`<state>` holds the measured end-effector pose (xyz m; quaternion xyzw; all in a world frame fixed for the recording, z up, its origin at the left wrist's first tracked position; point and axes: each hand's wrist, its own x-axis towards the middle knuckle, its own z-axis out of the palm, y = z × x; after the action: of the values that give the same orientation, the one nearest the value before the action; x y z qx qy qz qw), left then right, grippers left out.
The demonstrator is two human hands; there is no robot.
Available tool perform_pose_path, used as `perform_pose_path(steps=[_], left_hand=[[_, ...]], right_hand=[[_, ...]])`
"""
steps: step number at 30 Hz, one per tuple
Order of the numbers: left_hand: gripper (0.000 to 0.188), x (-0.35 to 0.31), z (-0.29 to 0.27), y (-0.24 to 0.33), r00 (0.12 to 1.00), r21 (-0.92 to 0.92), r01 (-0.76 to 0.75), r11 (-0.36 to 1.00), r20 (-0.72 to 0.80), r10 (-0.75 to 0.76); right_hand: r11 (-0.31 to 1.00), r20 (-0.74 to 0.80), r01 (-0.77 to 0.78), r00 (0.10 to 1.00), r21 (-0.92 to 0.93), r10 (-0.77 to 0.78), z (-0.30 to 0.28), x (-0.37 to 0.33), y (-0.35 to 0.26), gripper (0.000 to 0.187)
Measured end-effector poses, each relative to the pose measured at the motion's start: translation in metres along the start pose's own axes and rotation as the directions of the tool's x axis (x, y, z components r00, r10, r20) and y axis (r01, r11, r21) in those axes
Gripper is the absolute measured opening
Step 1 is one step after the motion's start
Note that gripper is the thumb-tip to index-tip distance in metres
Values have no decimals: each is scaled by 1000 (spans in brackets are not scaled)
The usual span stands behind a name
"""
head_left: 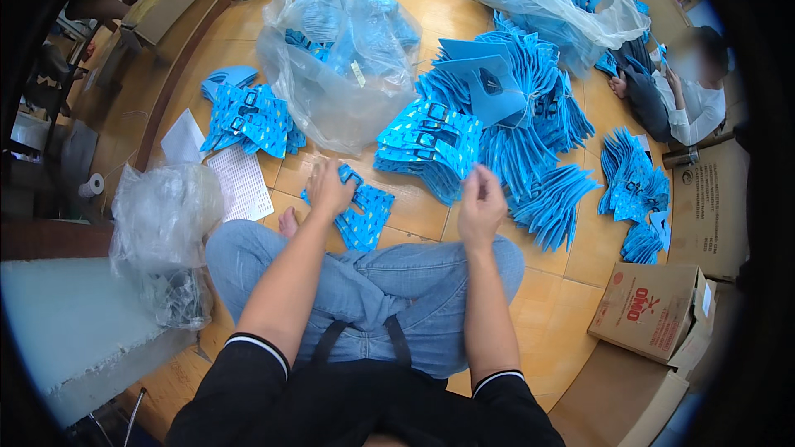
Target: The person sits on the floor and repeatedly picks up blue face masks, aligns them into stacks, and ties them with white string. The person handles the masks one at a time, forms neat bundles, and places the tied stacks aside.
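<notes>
My left hand (330,192) is closed on a small pile of flat blue patterned pieces (364,217) on the floor before my crossed legs. Dark buckle-like shapes show on these pieces, but my fingers hide part of the top one. My right hand (483,205) is raised above my right knee, fingertips pinched together; whatever is between them is too small to make out. Just beyond it lies a thick stack of similar blue pieces (429,142), also with dark buckle-like shapes. Another such stack (250,120) sits farther left.
Large clear plastic bags (339,108) (571,8) hold more blue pieces. Fanned blue bundles (530,128) spread to the right. Crumpled plastic (166,215) and a printed sheet (241,182) are at left. Cardboard boxes (654,310) stand at right, near another seated person (696,108).
</notes>
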<state>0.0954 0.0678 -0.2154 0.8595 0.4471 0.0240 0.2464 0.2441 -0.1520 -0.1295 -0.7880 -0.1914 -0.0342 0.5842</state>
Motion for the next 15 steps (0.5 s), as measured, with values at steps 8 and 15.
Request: perform_pose_path(steps=[8,15], left_hand=[[62,-18,-2,-4,984,7,-118,993,138,116],[34,-27,-8,-3,993,97,-113,989,29,111]], right_hand=[[995,96,-70,993,74,63,4,-22,-9,19],[987,203,-126,968,-104,145,8,-22,2,21]])
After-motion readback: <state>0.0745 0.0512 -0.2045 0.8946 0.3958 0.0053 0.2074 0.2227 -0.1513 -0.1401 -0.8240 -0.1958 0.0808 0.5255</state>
